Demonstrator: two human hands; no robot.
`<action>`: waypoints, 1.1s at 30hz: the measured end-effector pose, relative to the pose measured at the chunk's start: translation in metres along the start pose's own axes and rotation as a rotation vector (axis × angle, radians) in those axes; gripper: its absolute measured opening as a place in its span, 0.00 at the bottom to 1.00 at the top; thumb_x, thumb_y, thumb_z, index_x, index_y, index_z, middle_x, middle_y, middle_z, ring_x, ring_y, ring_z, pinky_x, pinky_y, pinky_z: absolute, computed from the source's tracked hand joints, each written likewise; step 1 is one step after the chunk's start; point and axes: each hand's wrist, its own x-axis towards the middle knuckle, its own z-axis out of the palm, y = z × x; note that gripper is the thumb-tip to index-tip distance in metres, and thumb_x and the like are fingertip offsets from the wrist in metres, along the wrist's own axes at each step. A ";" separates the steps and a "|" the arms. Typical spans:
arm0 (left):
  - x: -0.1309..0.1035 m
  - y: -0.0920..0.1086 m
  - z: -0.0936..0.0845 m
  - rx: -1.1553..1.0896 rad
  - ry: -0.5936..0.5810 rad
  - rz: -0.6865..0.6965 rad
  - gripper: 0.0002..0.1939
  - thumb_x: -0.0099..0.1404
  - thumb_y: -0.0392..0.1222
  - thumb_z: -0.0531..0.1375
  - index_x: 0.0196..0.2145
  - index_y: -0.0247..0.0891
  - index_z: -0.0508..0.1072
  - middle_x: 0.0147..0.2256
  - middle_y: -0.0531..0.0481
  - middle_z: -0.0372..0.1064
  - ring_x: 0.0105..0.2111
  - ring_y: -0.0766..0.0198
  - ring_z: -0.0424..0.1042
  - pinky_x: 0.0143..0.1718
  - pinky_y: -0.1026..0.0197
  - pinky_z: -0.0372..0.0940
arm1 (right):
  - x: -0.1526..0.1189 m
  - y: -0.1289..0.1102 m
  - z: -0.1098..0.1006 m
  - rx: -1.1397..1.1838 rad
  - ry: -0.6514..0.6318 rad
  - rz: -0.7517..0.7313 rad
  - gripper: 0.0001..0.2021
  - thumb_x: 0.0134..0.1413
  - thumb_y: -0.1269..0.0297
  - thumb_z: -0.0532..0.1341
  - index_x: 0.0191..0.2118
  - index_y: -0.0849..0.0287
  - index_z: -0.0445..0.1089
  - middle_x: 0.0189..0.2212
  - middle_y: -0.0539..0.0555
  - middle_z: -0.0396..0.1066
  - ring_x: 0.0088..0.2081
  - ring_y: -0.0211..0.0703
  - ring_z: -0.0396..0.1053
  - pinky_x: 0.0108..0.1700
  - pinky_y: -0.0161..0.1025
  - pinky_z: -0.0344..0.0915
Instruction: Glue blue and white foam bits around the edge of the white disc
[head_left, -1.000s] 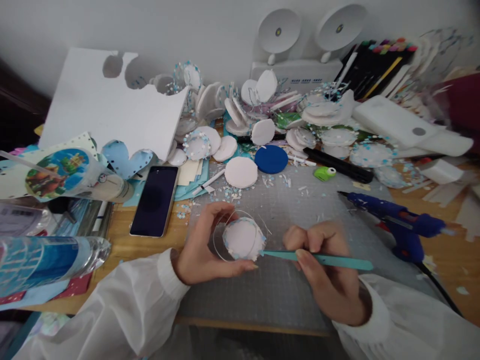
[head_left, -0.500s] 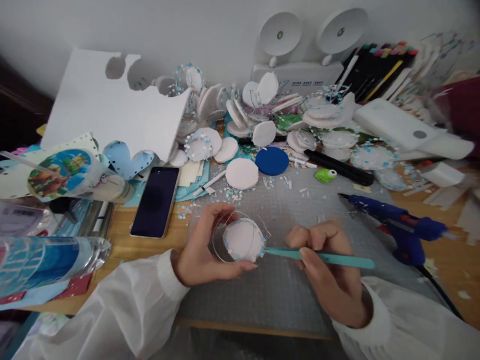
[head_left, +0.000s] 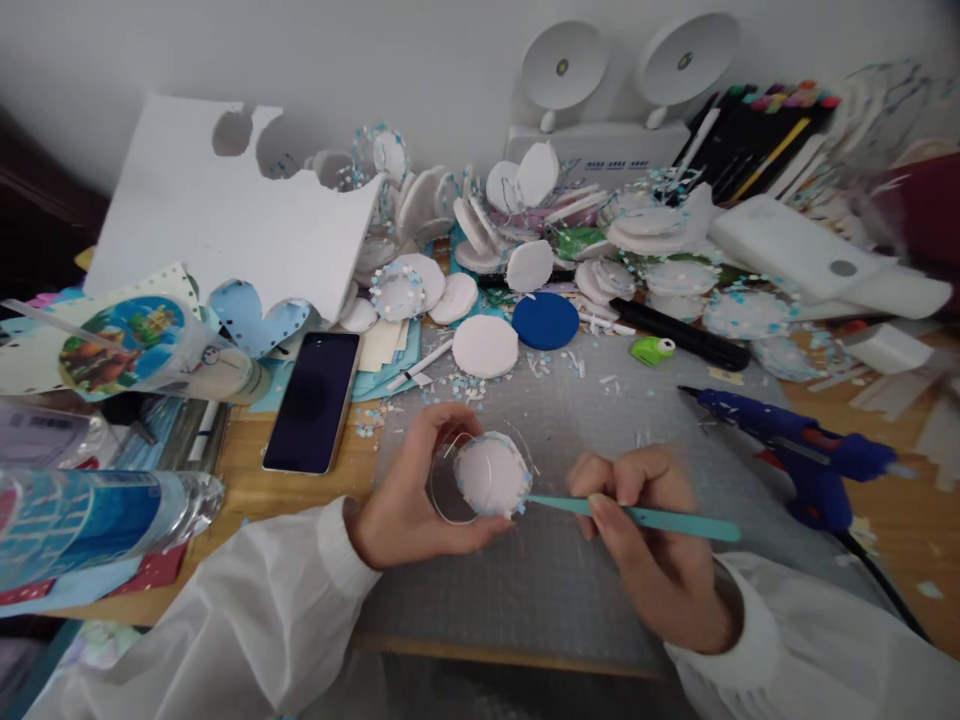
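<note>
A white foam disc [head_left: 491, 473] with small blue and white bits round its edge is held by my left hand [head_left: 427, 500], fingers and thumb curled about it. Thin wire loops [head_left: 442, 505] stand out around the disc. My right hand [head_left: 649, 530] pinches turquoise tweezers [head_left: 667, 521], whose tips meet the disc's right edge. Whether the tips grip a bit is too small to tell. Beyond the hands lie a plain white disc [head_left: 485, 346] and a blue disc [head_left: 546, 321] on the grey cutting mat [head_left: 525, 610].
A blue glue gun [head_left: 795, 440] lies at the right with its cord. On the left are a phone [head_left: 313, 402], a cup [head_left: 165, 350] and a bottle [head_left: 105, 525]. More white discs [head_left: 420, 205] and a green clip [head_left: 652, 349] lie behind.
The disc has turned slightly in my left hand, and the wire loops have shifted a little right. My right hand and the tweezers have moved slightly left.
</note>
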 end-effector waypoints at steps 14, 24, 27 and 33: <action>0.001 0.005 0.001 0.058 -0.013 -0.009 0.40 0.47 0.37 0.69 0.54 0.41 0.53 0.44 0.44 0.62 0.44 0.56 0.66 0.46 0.54 0.65 | -0.001 0.005 0.000 -0.050 -0.022 -0.022 0.06 0.63 0.71 0.50 0.37 0.52 0.53 0.24 0.46 0.55 0.24 0.36 0.54 0.24 0.35 0.52; 0.003 0.007 0.000 0.054 -0.027 -0.043 0.36 0.48 0.35 0.68 0.52 0.42 0.56 0.44 0.45 0.63 0.44 0.57 0.66 0.46 0.54 0.66 | 0.002 0.006 0.001 -0.051 -0.045 0.014 0.06 0.64 0.72 0.49 0.36 0.53 0.52 0.27 0.46 0.56 0.24 0.34 0.54 0.24 0.34 0.51; 0.003 0.008 0.000 0.035 -0.025 -0.044 0.35 0.49 0.35 0.68 0.52 0.42 0.57 0.44 0.46 0.63 0.45 0.58 0.67 0.46 0.56 0.66 | 0.003 0.004 0.001 -0.062 -0.044 0.016 0.06 0.64 0.72 0.49 0.36 0.53 0.52 0.27 0.46 0.56 0.25 0.34 0.54 0.24 0.34 0.52; 0.003 0.008 0.000 0.008 -0.033 -0.073 0.35 0.49 0.35 0.69 0.51 0.42 0.57 0.46 0.45 0.63 0.46 0.57 0.67 0.48 0.55 0.66 | 0.005 0.002 -0.001 -0.040 0.003 0.029 0.06 0.63 0.71 0.50 0.35 0.53 0.53 0.25 0.45 0.55 0.23 0.33 0.52 0.23 0.33 0.50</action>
